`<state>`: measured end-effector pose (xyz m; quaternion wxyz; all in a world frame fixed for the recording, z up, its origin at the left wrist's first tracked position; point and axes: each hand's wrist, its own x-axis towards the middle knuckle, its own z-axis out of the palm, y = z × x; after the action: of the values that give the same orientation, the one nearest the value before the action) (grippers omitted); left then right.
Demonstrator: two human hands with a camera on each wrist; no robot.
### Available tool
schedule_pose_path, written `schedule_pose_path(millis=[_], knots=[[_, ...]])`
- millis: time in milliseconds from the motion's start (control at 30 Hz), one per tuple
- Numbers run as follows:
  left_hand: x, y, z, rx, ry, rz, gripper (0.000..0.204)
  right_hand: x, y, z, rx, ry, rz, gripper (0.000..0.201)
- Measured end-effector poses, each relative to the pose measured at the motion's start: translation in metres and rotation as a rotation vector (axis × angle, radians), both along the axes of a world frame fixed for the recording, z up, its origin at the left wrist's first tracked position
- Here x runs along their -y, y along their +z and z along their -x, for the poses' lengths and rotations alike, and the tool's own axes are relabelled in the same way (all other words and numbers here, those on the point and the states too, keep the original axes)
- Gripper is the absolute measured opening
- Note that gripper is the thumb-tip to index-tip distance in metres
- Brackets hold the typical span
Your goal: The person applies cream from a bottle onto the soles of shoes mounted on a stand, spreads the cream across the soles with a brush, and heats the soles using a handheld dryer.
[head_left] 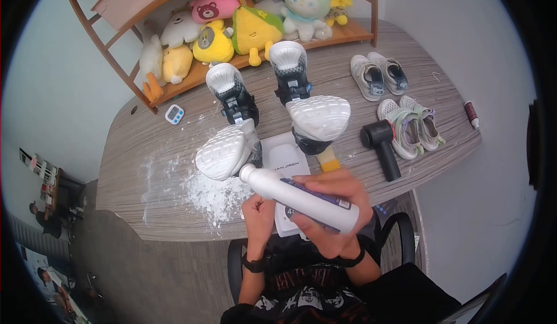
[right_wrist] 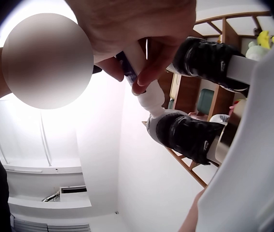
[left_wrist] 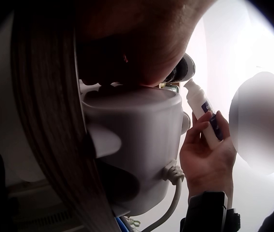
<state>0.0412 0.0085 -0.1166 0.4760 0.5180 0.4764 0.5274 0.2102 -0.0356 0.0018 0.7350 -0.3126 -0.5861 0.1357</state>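
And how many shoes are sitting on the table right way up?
4: a whitish shoe and its mate farther back; nearer, a green-edged shoe and its partner, next to the black blower.

"ANJIREN", first letter unclear, and "4" on white appliance (head_left: pixel 284 151), bottle label (head_left: pixel 316 194) illegible

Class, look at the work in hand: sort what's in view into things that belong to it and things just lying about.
Belonging, it seems:
- white bottle in the right hand
- upturned shoes
- white appliance beneath them

Apparently lying about:
- plush toys
- small digital timer
- tube at the table's right edge
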Motion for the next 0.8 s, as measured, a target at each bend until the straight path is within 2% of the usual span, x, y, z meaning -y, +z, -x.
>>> schedule_pose_path(millis=[100, 133, 200, 233, 267, 333, 400, 433, 633, 800], knots=[[0.004, 0.012, -0.013, 0.091, 0.099, -0.029, 0.009, 0.002, -0.001, 0.001, 0.030, 0.020, -0.015, 0.045], [0.001, -0.002, -0.009, 0.022, 0.073, -0.143, 0.008, 0.002, -0.001, 0.003, 0.043, 0.050, -0.033, 0.046], [-0.003, -0.010, -0.002, -0.144, 0.036, -0.026, 0.014, 0.001, -0.001, 0.005, 0.056, 0.079, -0.051, 0.048], [-0.003, -0.023, 0.000, -0.278, 0.035, -0.276, 0.019, 0.001, -0.002, 0.006, 0.090, 0.095, -0.067, 0.048], [-0.001, -0.034, 0.005, -0.133, 0.000, -0.092, 0.016, 0.000, -0.002, 0.007, 0.124, 0.111, -0.084, 0.049], [-0.002, -0.049, 0.011, -0.017, -0.040, 0.014, 0.019, -0.002, -0.008, 0.010, 0.130, 0.116, -0.099, 0.051], [0.001, -0.057, 0.013, 0.035, -0.039, 0.029, 0.020, -0.003, -0.009, 0.007, 0.288, 0.130, -0.070, 0.052], [0.002, -0.057, 0.013, 0.087, -0.039, 0.045, 0.021, -0.003, -0.009, 0.008, 0.276, 0.183, -0.034, 0.051], [0.008, -0.058, 0.008, 0.402, -0.036, 0.138, 0.026, -0.007, -0.008, 0.006, 0.387, 0.142, -0.088, 0.054], [0.010, -0.057, 0.009, 0.616, -0.027, 0.196, 0.030, -0.004, -0.004, -0.001, 0.345, 0.142, -0.061, 0.054]])
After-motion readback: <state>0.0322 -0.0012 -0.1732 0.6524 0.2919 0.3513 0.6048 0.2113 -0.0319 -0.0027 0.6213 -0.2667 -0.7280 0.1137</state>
